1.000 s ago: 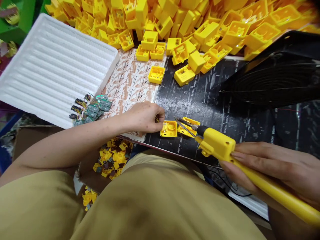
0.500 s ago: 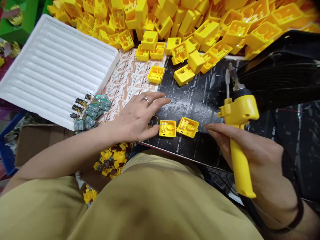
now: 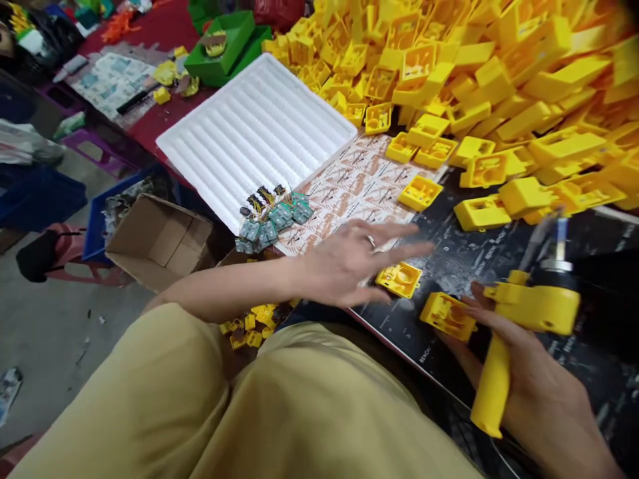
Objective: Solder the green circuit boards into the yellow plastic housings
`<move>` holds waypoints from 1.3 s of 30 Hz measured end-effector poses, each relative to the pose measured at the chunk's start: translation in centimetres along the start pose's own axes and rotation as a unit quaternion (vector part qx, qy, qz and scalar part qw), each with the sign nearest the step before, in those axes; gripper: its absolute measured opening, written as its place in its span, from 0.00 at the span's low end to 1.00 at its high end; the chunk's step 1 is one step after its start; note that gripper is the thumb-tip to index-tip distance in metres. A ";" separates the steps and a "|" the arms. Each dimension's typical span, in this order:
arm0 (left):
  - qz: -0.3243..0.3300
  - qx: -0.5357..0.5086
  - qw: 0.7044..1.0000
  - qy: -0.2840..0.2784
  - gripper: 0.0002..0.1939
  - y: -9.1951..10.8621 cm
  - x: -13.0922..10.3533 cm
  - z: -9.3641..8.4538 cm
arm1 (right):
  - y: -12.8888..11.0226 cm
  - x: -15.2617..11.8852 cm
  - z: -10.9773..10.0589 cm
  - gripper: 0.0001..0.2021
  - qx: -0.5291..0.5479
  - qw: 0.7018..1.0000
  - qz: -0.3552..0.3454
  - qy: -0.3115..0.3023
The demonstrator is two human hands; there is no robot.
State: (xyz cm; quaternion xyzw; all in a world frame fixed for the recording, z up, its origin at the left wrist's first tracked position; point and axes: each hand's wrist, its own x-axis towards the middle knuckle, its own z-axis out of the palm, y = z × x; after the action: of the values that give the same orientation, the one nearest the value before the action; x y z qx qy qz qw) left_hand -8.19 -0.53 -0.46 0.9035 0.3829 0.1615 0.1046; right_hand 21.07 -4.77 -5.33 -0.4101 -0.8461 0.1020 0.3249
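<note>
My left hand, a ring on one finger and slightly blurred, reaches over the bench with its fingers spread and nothing in them. Close to its fingertips lies an open yellow plastic case on the black bench surface. My right hand grips a yellow soldering gun, its metal tip pointing up and away from me. The thumb and fingers of that same hand are at the right edge of another yellow case half, seemingly pinching it. Small green circuit boards with wires lie left of my left hand.
A large heap of yellow cases fills the back right, with several loose ones in front. A ribbed white foam tray lies at the left. Beyond are green bins; a cardboard box stands below the bench's left side.
My view has swung left, so the bench appears further right. My right hand has come to the right-hand yellow case, soldering gun still in it. The left hand stays spread near the other case.
</note>
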 end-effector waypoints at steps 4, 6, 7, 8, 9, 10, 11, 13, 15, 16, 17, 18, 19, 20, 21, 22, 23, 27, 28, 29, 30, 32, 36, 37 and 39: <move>-0.245 0.125 0.960 0.062 0.23 -5.1 -2.1 -5.1 | 0.1 0.3 0.3 0.32 -0.064 0.997 -0.050 0.007; -0.271 0.147 0.951 -0.021 0.19 -7.5 -2.5 -6.1 | 0.0 0.5 0.4 0.32 -0.079 0.996 -0.049 0.012; -0.266 0.151 0.950 -0.068 0.17 -8.3 -2.5 -6.2 | 0.0 0.6 0.4 0.32 -0.081 0.996 -0.044 0.012; -0.253 0.151 0.949 -0.109 0.14 -8.8 -2.5 -6.1 | 0.0 0.7 0.5 0.32 -0.083 0.996 -0.039 0.017; -0.240 0.144 0.951 -0.130 0.11 -9.1 -2.4 -6.0 | -0.1 0.7 0.4 0.32 -0.087 0.995 -0.035 0.019; -0.230 0.126 0.956 -0.128 0.09 -9.2 -2.2 -6.0 | 0.0 0.6 0.4 0.32 -0.090 0.995 -0.031 0.020; -0.227 0.095 0.964 -0.102 0.08 -9.2 -2.1 -6.1 | 0.0 0.4 0.2 0.33 -0.088 0.996 -0.026 0.016; -0.237 -0.015 0.971 0.003 0.09 -9.1 -1.9 -6.9 | 0.1 0.0 -0.3 0.35 -0.071 0.997 -0.013 0.019; -0.242 -0.150 0.948 0.145 0.13 -8.9 -1.4 -8.0 | 0.1 -0.5 -0.9 0.37 -0.044 0.998 0.007 0.033; -0.231 -0.193 0.932 0.200 0.14 -8.7 -1.0 -8.5 | 0.0 -0.6 -1.1 0.37 -0.031 0.998 0.020 0.045; -0.212 -0.221 0.922 0.237 0.15 -8.4 -0.4 -8.8 | -0.2 -0.7 -1.3 0.37 -0.017 0.998 0.034 0.052; -0.191 -0.239 0.918 0.251 0.15 -7.9 0.3 -8.8 | -0.5 -0.7 -1.4 0.36 -0.004 0.997 0.047 0.056; -0.174 -0.249 0.921 0.244 0.15 -7.2 1.1 -8.6 | -0.8 -0.5 -1.5 0.35 0.012 0.997 0.057 0.057; -0.164 -0.263 0.926 0.217 0.14 -6.3 2.1 -8.2 | -1.1 -0.2 -1.4 0.35 0.029 0.996 0.062 0.057; -0.163 -0.283 0.928 0.177 0.13 -5.3 3.1 -7.5 | -1.5 0.2 -1.4 0.35 0.044 0.995 0.062 0.057; -0.169 -0.305 0.929 0.127 0.13 -4.2 4.2 -6.7 | -1.9 0.6 -1.3 0.35 0.057 0.995 0.056 0.060; -0.177 -0.321 0.927 0.072 0.12 -3.0 5.2 -5.7 | -2.3 1.0 -1.2 0.35 0.068 0.994 0.044 0.069; -0.207 -0.383 0.893 -0.118 0.14 1.4 8.0 -1.7 | -3.3 2.2 -1.1 0.32 0.013 0.996 -0.031 0.078; -0.214 -0.418 0.870 -0.153 0.14 2.2 8.3 -1.0 | -3.4 2.2 -1.2 0.29 -0.013 0.996 -0.042 0.083; -0.222 -0.463 0.839 -0.181 0.13 2.7 8.4 -0.5 | -3.3 2.1 -1.2 0.26 -0.032 0.993 -0.044 0.104; -0.231 -0.515 0.801 -0.200 0.13 3.1 8.3 -0.2 | -3.2 1.9 -1.3 0.25 -0.044 0.989 -0.033 0.135; -0.247 -0.616 0.720 -0.200 0.16 3.3 7.7 0.0 | -2.9 1.5 -1.6 0.23 -0.060 0.977 0.004 0.206; -0.251 -0.711 0.639 -0.151 0.27 3.1 6.0 0.3 | -2.7 1.2 -2.0 0.21 -0.063 0.964 0.054 0.254; -0.255 -0.717 0.633 -0.142 0.30 3.3 5.7 0.5 | -2.8 1.2 -2.1 0.20 -0.058 0.963 0.056 0.257; -0.273 -0.721 0.625 -0.122 0.32 3.9 5.3 1.1 | -3.1 1.2 -2.2 0.20 -0.047 0.962 0.055 0.264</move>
State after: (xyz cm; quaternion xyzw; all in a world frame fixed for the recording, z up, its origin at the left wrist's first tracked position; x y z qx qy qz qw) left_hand -1.71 0.61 0.84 0.4041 0.3569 0.2387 0.8077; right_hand 19.99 -6.09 -1.70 -0.4836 -0.7104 -0.0321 0.5103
